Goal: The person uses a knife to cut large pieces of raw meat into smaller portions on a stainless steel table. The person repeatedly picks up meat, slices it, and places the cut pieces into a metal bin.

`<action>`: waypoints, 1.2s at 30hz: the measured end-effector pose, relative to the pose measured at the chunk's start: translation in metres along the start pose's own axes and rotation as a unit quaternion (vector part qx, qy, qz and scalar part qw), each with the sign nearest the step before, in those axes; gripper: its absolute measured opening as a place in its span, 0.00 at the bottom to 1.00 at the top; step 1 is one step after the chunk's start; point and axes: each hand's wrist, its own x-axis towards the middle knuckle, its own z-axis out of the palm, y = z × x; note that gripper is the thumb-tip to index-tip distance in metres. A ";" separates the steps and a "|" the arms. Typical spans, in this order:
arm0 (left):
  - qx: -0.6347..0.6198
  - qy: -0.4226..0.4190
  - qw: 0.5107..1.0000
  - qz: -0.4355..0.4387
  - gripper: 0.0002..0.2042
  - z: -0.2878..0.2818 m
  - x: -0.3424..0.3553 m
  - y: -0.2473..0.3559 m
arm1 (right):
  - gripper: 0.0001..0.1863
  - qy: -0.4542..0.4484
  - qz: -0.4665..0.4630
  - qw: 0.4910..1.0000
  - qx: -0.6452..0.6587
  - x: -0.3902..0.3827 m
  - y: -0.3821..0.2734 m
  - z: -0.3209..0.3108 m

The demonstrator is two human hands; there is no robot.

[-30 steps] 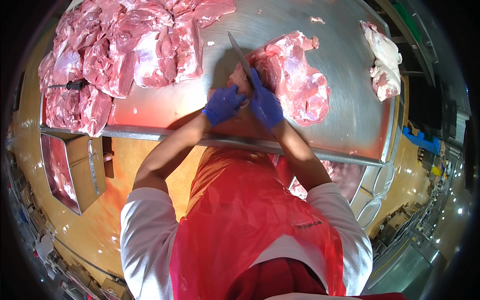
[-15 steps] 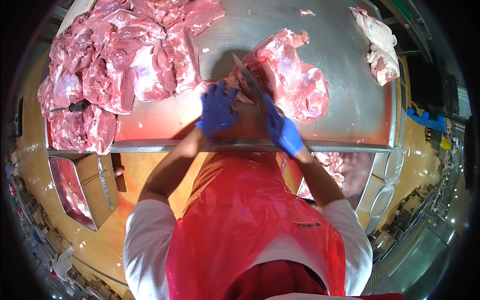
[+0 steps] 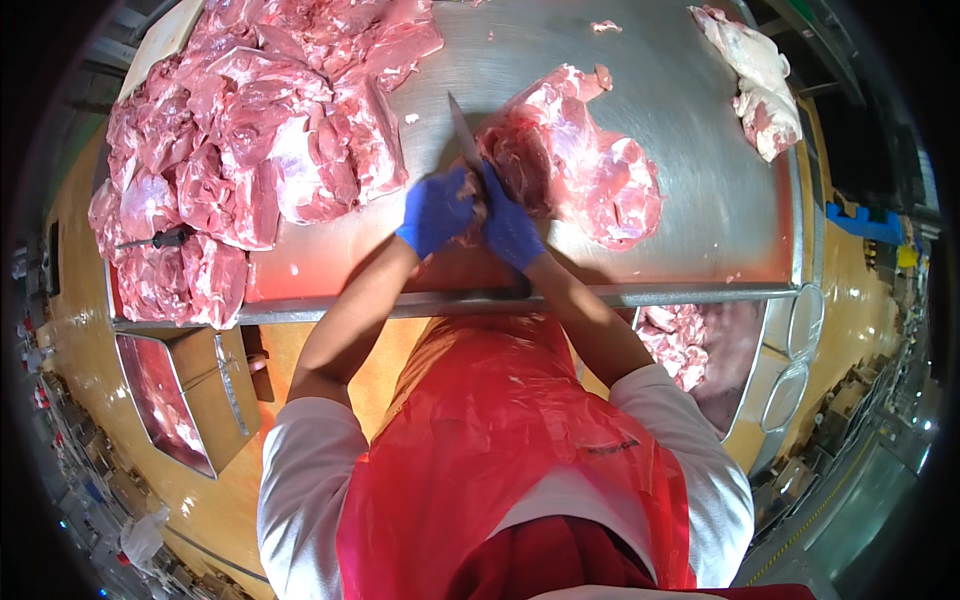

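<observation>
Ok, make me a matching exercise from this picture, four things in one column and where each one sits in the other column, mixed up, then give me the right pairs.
Things:
1. big heap of meat cuts
2. pale fatty piece
3. knife
4. metal tray

Places:
A. far right corner of the steel table
B. below the table's front edge, on the person's left
C. left part of the table
D. blade pointing away from the person, above the gloved right hand, beside the gloved left hand

Pairs: 1-C, 2-A, 3-D, 4-B
</observation>
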 end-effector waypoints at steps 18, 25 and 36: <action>-0.059 0.061 0.950 0.299 0.06 -0.035 0.044 0.217 | 0.05 -0.015 -0.011 0.945 0.328 -0.094 0.022 -0.008; -0.075 -0.191 0.796 0.569 0.19 0.118 -0.031 0.378 | 0.20 0.202 0.031 0.926 0.318 -0.213 0.118 -0.061; 0.359 -0.328 0.874 -0.002 0.27 0.057 0.225 0.128 | 0.34 0.293 0.100 0.821 0.480 -0.220 0.141 -0.102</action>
